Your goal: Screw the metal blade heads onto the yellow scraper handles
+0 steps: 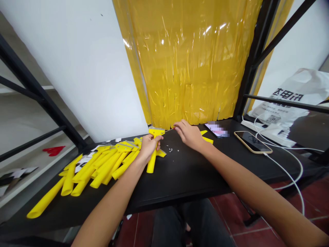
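My left hand is closed around the handle of a yellow scraper, whose wide head with a grey blade edge points away from me. In my right hand is a thin screwdriver, pinched by its reddish end. Its metal shaft reaches left to the side of the scraper head. Small metal screws or nuts lie on the black table between my hands. To the left, a pile of yellow scrapers overlaps. More yellow pieces show partly behind my right wrist.
On the black table, a phone with a lit screen and a cased phone lie right. A white cable drapes over the edge. A white plastic bag stands behind the black frame. Yellow film covers the back.
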A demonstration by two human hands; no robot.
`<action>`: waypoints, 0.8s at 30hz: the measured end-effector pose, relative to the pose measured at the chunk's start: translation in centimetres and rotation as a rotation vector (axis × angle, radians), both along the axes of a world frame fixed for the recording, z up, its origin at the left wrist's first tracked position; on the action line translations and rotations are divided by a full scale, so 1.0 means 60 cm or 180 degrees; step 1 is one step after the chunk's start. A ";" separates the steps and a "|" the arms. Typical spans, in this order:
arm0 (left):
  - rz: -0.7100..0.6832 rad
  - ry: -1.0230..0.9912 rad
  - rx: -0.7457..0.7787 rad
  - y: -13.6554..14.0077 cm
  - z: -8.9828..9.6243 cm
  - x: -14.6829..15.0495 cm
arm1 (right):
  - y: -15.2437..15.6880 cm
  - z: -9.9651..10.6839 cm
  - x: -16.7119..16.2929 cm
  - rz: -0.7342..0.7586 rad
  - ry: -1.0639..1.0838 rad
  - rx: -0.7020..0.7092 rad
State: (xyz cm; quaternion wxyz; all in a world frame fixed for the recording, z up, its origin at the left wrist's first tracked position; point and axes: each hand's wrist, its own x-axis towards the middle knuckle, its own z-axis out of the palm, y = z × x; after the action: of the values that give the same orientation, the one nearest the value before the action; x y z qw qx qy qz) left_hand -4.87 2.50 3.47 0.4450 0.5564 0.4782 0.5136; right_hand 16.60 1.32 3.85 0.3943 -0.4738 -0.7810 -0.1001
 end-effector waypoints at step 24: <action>0.0465 -0.0085 0.0162 0.012 0.003 -0.010 | 0.012 -0.024 -0.012 0.0286 0.0395 -0.0725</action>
State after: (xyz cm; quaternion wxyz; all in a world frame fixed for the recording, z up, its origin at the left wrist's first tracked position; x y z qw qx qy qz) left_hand -5.48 3.21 3.67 0.3984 0.5243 0.4983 0.5641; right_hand 15.90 2.02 2.39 0.3896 -0.4853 -0.7819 0.0365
